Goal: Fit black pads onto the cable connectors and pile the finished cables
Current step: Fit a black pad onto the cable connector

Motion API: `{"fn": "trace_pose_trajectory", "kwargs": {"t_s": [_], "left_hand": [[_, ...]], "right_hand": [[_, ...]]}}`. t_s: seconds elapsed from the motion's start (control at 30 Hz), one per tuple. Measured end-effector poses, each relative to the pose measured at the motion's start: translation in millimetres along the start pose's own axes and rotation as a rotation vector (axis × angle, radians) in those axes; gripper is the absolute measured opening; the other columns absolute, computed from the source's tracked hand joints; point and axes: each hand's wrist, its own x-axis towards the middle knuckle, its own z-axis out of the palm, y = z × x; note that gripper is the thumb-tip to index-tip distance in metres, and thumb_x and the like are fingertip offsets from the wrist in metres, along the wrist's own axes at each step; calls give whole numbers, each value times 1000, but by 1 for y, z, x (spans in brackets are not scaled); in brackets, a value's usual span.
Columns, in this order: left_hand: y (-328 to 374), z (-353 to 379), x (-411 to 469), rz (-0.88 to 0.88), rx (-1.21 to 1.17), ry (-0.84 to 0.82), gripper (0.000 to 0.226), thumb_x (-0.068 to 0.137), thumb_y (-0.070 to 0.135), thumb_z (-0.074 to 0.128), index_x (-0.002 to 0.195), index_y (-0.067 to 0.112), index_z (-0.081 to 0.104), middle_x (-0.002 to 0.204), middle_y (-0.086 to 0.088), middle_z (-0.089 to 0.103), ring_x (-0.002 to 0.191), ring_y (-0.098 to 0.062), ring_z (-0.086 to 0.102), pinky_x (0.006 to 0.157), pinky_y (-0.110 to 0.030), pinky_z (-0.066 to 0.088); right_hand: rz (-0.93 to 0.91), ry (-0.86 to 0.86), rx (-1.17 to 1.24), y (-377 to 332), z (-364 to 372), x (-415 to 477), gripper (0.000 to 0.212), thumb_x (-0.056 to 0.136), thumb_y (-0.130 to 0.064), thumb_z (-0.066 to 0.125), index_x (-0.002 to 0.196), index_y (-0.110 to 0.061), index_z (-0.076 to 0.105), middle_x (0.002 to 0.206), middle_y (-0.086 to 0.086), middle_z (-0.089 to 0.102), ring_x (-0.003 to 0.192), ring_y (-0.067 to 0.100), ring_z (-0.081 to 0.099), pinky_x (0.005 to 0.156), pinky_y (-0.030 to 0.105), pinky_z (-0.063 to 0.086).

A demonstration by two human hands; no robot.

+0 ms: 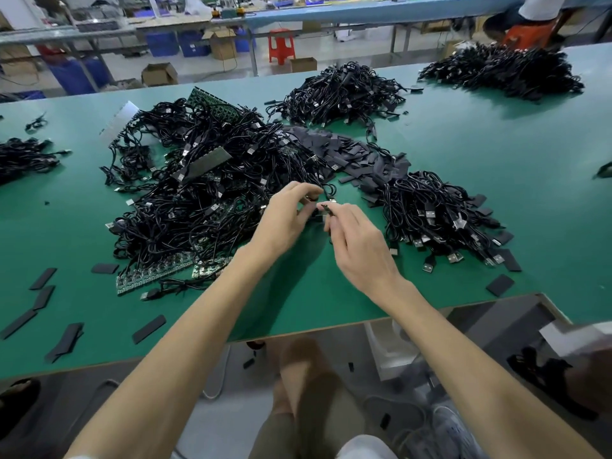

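Over the middle of the green counter (463, 154), just above its surface: left grip (284, 217) and right grip (357, 246), fingertips nearly touching. Grasping 1 black cable (326, 190) with the left grip, thumb and curled fingers closed on it near the looped end. Clenched round that cable's connector (329, 205) with the right grip, pinched between thumb and forefinger, other fingers folded underneath. Cannot tell, through the blur between the 2 grips, of any pad on the connector.

Just left of the left grip: a large tangled heap (198, 200) of black cables, with green circuit-board strips (155, 274) poking out along its near edge. Right of the right grip, near but apart from it: a smaller cable pile (437, 217), silver USB plugs pointing toward the near edge. Behind the grips, between those 2 piles: a spread of black pads (351, 150) lying flat and overlapping. Farther back on the counter: a rear pile (341, 91), and a far-right pile (503, 67) well apart from it. Scattered singly over the near-left corner: loose pads (43, 278). Beyond the counter, on the floor: a red stool (281, 44).
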Motion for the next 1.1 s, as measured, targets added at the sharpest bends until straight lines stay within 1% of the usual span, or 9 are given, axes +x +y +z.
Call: {"fn": "trace_pose_trajectory", "kwargs": {"t_s": [0.17, 0.27, 0.33, 0.43, 0.57, 0.7, 0.87, 0.93, 1.1], "left_hand": [[15, 32, 40, 47, -48, -247, 58, 89, -15, 56, 143, 4, 53, 143, -12, 53, 132, -22, 52, 111, -35, 44], [14, 55, 63, 34, -19, -269, 53, 104, 7, 47, 155, 15, 37, 162, -1, 33, 139, -11, 40, 118, -31, 36], [5, 71, 80, -16, 137, -294, 55, 108, 14, 40, 160, 17, 24, 168, 1, 20, 149, -15, 30, 122, -30, 23], [-8, 82, 95, -23, 379, -308, 70, 100, 0, 38, 163, 15, 11, 171, -1, 9, 157, -21, 10, 122, -43, 16], [-21, 95, 102, 22, 518, -378, 59, 103, 10, 34, 160, 23, 25, 167, 5, 23, 151, -21, 21, 113, -48, 16], [-23, 100, 106, 2, 547, -312, 50, 102, 13, 39, 150, 26, 44, 155, 3, 42, 139, -24, 37, 102, -49, 22], [-20, 96, 102, 23, 535, -262, 37, 100, 13, 46, 132, 22, 63, 134, -1, 53, 123, -26, 44, 94, -44, 22], [-16, 90, 98, 48, 532, -242, 33, 97, 11, 49, 124, 18, 66, 134, -2, 53, 124, -25, 44, 97, -43, 22], [-15, 71, 69, 145, 472, -286, 23, 100, 21, 48, 117, 13, 60, 151, -3, 47, 143, -20, 34, 111, -44, 19]], "right_hand": [[61, 55, -4, -1, -1, 0, 35, 102, -10, 38, 122, 9, 59, 109, 20, 65, 101, 34, 62, 89, 40, 49], [61, 58, -4, -2, -2, 0, 36, 102, -12, 37, 120, 9, 60, 105, 17, 65, 97, 32, 62, 84, 40, 51], [52, 44, -13, -2, -2, 0, 36, 102, -12, 37, 118, 8, 61, 103, 16, 66, 97, 31, 62, 84, 40, 51], [41, 29, -30, -3, 0, 0, 34, 101, -12, 38, 118, 7, 61, 99, 15, 65, 92, 31, 62, 81, 39, 50], [56, 14, -42, -1, 1, 3, 32, 101, -12, 37, 113, 5, 62, 96, 14, 63, 90, 32, 61, 78, 42, 50], [63, 9, -35, 0, 3, 3, 33, 101, -12, 38, 116, 5, 62, 96, 13, 64, 91, 31, 61, 78, 43, 52], [71, 8, -30, -2, 2, 3, 34, 101, -13, 39, 118, 5, 62, 98, 11, 65, 92, 28, 61, 77, 40, 52], [81, 13, -29, -2, 1, 3, 35, 101, -14, 38, 119, 5, 62, 100, 12, 65, 93, 29, 62, 78, 40, 53], [163, 41, -27, -2, 1, 5, 38, 103, -15, 35, 125, 6, 58, 111, 18, 65, 105, 33, 61, 89, 36, 47]]}}
